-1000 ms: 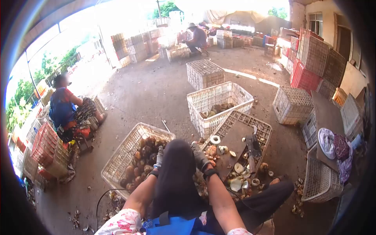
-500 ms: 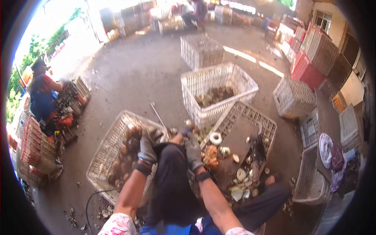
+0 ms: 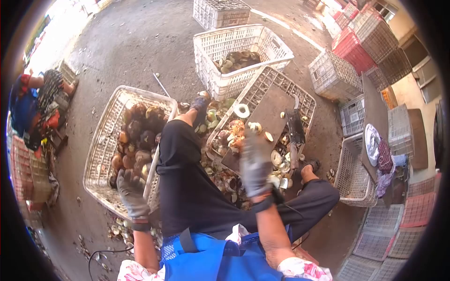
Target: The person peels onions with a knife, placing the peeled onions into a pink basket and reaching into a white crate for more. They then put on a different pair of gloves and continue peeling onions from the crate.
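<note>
Gloves are covering both hands. The left hand (image 3: 131, 194) is reaching down into the basket (image 3: 101, 140) at the person's left, its fingers curling onto the round brown fruit (image 3: 136, 136) piled inside; whether it is actually gripping one, I cannot tell, since the fingertips are merging with the pile. The right hand (image 3: 255, 166) is hovering, blurred, above the board (image 3: 265, 117), fingers loosely open and holding nothing that is showing. That board is lying across an upturned crate (image 3: 300, 96), and a cleaver (image 3: 295, 129) is resting on the board's right edge, apart from the hand. Cut white pieces (image 3: 276, 159) and husks are lying scattered on the board's near end and on the ground between the legs. A white ring (image 3: 242, 110) is sitting near the board's far left corner. Beyond it, a white crate (image 3: 234, 44) is holding more fruit at its bottom. The person is sitting with one leg in black stretching forward between basket and board, wearing a blue apron (image 3: 220, 260). At far left another person (image 3: 33, 107) is sitting among red crates.
</note>
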A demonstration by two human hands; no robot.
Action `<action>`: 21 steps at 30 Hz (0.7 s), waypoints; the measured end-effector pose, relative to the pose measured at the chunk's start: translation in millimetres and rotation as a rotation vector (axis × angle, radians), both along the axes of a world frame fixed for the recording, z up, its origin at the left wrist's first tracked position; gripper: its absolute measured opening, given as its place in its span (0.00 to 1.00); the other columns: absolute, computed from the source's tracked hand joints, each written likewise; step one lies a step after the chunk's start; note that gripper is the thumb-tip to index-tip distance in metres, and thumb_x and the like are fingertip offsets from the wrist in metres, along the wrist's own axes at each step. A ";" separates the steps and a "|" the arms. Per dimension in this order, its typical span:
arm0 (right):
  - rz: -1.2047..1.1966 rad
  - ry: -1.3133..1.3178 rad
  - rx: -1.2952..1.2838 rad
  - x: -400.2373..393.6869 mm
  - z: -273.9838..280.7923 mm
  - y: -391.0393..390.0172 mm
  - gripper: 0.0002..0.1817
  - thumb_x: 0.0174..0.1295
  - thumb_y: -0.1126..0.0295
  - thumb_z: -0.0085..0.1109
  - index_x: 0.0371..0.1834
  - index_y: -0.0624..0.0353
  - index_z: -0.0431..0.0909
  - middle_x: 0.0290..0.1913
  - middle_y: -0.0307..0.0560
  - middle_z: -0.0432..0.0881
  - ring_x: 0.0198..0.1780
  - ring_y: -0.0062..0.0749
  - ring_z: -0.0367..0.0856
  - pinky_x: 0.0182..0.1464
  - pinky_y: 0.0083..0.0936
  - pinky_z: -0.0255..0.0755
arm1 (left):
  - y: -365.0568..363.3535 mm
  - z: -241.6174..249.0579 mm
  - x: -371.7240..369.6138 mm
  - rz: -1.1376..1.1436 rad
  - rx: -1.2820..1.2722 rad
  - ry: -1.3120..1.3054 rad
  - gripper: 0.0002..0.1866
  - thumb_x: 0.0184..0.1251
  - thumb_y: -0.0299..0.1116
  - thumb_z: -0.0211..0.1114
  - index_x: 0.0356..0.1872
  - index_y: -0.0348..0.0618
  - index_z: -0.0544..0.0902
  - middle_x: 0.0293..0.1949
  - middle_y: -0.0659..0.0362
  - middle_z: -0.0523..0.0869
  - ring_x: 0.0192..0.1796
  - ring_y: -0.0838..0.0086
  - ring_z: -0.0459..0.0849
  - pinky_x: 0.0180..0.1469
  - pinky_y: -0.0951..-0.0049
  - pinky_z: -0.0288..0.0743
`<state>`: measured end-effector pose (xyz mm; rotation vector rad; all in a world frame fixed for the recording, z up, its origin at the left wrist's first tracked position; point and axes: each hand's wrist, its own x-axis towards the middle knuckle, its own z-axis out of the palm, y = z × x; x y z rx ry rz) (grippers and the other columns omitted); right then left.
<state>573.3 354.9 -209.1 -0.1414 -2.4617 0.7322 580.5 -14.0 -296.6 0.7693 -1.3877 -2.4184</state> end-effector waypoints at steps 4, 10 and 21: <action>-0.441 -0.244 0.237 22.6 -52.7 138.1 0.18 0.73 0.65 0.53 0.62 0.59 0.78 0.60 0.59 0.80 0.62 0.51 0.78 0.64 0.41 0.70 | -25.0 -3.6 33.0 0.098 -0.112 -0.163 0.14 0.76 0.36 0.60 0.59 0.49 0.80 0.39 0.62 0.86 0.34 0.79 0.80 0.36 0.78 0.77; -0.152 -0.363 -0.125 28.9 -101.9 212.2 0.26 0.73 0.69 0.51 0.73 0.63 0.66 0.58 0.53 0.82 0.58 0.42 0.81 0.61 0.36 0.73 | -28.3 22.4 24.7 -0.122 0.349 0.129 0.30 0.77 0.50 0.58 0.71 0.43 0.69 0.58 0.52 0.83 0.55 0.64 0.83 0.61 0.60 0.78; -0.197 -0.346 -1.053 45.8 -36.9 108.2 0.20 0.73 0.53 0.55 0.56 0.56 0.73 0.38 0.40 0.78 0.29 0.26 0.75 0.28 0.24 0.72 | -109.9 -119.0 -5.3 -0.125 -0.135 -0.010 0.20 0.73 0.46 0.62 0.53 0.40 0.82 0.47 0.55 0.87 0.48 0.66 0.85 0.56 0.65 0.79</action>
